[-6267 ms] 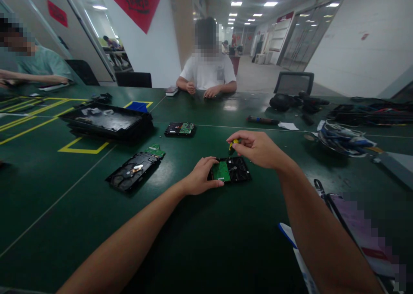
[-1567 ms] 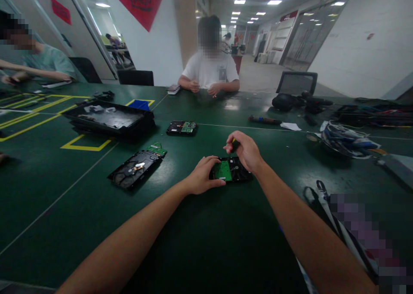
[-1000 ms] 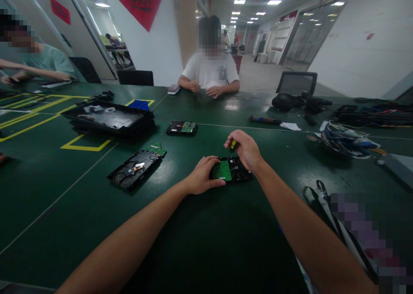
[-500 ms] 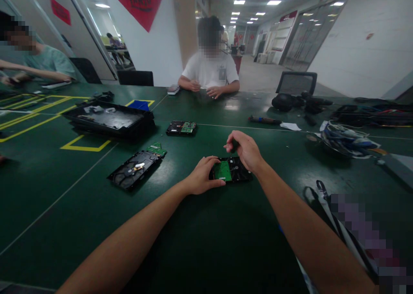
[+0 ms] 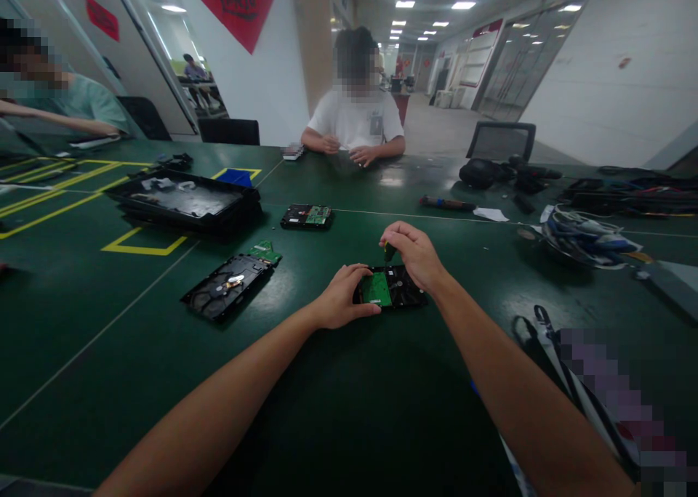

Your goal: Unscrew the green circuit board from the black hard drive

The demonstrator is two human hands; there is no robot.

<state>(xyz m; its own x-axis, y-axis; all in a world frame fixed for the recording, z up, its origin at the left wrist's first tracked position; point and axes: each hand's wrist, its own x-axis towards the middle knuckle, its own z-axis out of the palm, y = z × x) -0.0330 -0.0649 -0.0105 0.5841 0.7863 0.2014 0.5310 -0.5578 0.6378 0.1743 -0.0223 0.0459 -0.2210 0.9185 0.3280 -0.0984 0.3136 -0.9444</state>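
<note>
A black hard drive [image 5: 406,288] with a green circuit board [image 5: 376,289] lies flat on the dark green table in front of me. My left hand [image 5: 345,295] is closed around its left end, thumb along the near edge and fingers over the far edge. Above the drive, my right hand [image 5: 415,253] grips a small screwdriver [image 5: 389,253] with a dark green and yellow handle. It points down at the board's far right corner; its tip is too small to make out. Further left rests another hard drive [image 5: 218,293], with a loose green board [image 5: 265,251] at its far end.
A third hard drive [image 5: 306,216] lies beyond my hands. Stacked black trays [image 5: 185,199] and a blue piece [image 5: 234,178] are at the left. To the right are a bundle of cables [image 5: 581,235], a dark tool [image 5: 447,203] and a lanyard [image 5: 550,337]. A person [image 5: 354,115] sits opposite.
My right hand's fingers have shifted on the screwdriver, so more of the handle shows. The left hand and the hard drive have stayed in place.
</note>
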